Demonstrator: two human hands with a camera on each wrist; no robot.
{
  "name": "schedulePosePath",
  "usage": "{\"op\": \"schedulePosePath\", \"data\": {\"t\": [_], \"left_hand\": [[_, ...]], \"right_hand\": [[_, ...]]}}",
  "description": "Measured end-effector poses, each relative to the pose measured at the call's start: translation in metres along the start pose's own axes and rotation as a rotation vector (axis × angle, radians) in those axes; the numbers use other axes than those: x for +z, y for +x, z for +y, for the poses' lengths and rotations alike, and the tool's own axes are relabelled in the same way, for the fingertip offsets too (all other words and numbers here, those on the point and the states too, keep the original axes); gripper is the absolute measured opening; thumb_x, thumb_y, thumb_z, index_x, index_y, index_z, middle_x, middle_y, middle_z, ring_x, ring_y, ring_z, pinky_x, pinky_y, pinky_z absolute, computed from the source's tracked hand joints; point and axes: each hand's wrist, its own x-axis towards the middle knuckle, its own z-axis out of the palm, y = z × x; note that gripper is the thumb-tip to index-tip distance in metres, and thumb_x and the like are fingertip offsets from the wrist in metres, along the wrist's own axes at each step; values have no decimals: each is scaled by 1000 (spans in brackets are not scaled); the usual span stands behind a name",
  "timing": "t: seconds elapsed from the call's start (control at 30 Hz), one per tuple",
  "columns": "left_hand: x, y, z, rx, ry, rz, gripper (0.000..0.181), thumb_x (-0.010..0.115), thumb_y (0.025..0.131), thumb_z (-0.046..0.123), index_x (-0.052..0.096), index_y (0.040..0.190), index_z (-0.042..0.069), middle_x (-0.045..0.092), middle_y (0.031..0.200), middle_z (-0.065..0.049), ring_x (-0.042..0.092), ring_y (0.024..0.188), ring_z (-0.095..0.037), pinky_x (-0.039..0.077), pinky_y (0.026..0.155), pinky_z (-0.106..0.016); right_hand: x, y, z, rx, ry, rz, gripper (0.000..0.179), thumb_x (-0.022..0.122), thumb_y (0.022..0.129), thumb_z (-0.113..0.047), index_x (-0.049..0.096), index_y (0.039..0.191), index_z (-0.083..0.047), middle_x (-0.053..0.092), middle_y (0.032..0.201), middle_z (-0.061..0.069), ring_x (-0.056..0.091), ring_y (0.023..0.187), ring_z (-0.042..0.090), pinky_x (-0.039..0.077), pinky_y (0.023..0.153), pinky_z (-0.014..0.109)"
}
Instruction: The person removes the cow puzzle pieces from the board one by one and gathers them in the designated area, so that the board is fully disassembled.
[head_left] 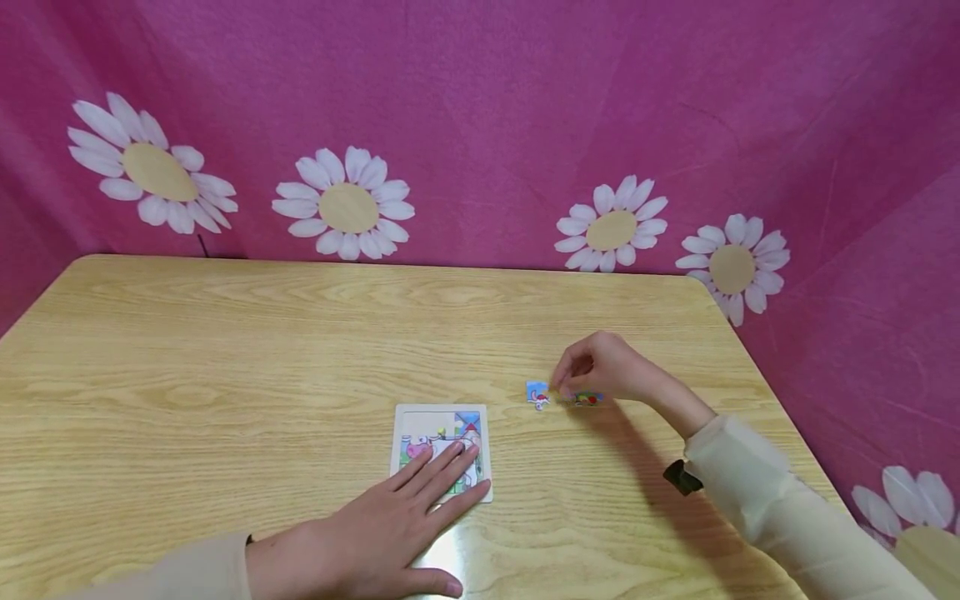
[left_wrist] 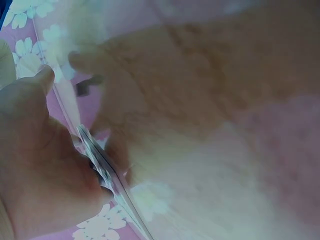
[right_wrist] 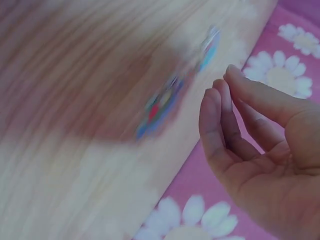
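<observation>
A square puzzle board with a pale rim lies near the front of the table. Part of its cow picture is covered by my left hand, whose spread, straight fingers rest on it. The board's upper left part shows bare backing. Farther right, my right hand hovers over two loose puzzle pieces, thumb and fingertips close together with nothing visible between them. One piece is blue with red; the other piece, green and red, is partly under the hand. In the right wrist view both pieces, such as the multicoloured piece, look blurred.
The wood-grain table spans the view, its far edge against a pink curtain with white daisies. A dark band shows at my right sleeve.
</observation>
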Motion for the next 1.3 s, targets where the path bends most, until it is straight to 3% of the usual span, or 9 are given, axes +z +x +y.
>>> {"op": "schedulePosePath", "data": {"t": [0.27, 0.47, 0.73, 0.87, 1.0, 1.3], "left_hand": [[6, -4, 0, 32, 65, 98, 86, 40, 94, 68, 30, 154, 7, 21, 158, -23, 22, 145, -34, 31, 110, -49], [5, -5, 1, 32, 65, 95, 85, 40, 95, 67, 31, 153, 7, 22, 158, -23, 24, 145, -35, 32, 109, -49], [6, -6, 1, 45, 90, 123, 84, 41, 94, 67, 33, 152, 7, 26, 156, -23, 27, 143, -36, 34, 108, -49], [4, -6, 1, 40, 67, 99, 84, 40, 95, 67, 32, 153, 7, 24, 157, -23, 25, 144, -36, 33, 109, -49], [2, -5, 2, 34, 51, 80, 84, 40, 95, 66, 31, 153, 7, 23, 157, -23, 23, 144, -36, 32, 109, -50], [2, -5, 3, 33, 46, 72, 84, 39, 95, 67, 31, 154, 7, 22, 158, -23, 23, 144, -37, 31, 109, -50]], "right_hand": [[31, 20, -32, -80, 135, -68, 8, 73, 84, 4, 73, 92, 4, 73, 84, 9, 69, 76, 16, 55, 66, 25], [52, 36, -49, -129, 171, -90, 7, 72, 85, 4, 73, 92, 4, 74, 86, 10, 70, 78, 14, 56, 70, 24], [62, 48, -62, -150, 47, -93, 6, 74, 84, 2, 76, 89, 0, 74, 82, 6, 66, 73, 5, 53, 67, 20], [61, 51, -67, -177, -22, -99, 6, 75, 83, 2, 76, 87, -2, 73, 79, 2, 65, 71, 3, 52, 66, 19], [58, 54, -69, -162, -28, -144, 5, 76, 82, 2, 76, 86, -2, 73, 78, 2, 66, 71, 3, 52, 67, 19], [54, 61, -67, -19, 73, -223, 5, 75, 84, -1, 75, 89, -1, 72, 80, 2, 65, 74, 5, 53, 71, 22]]}}
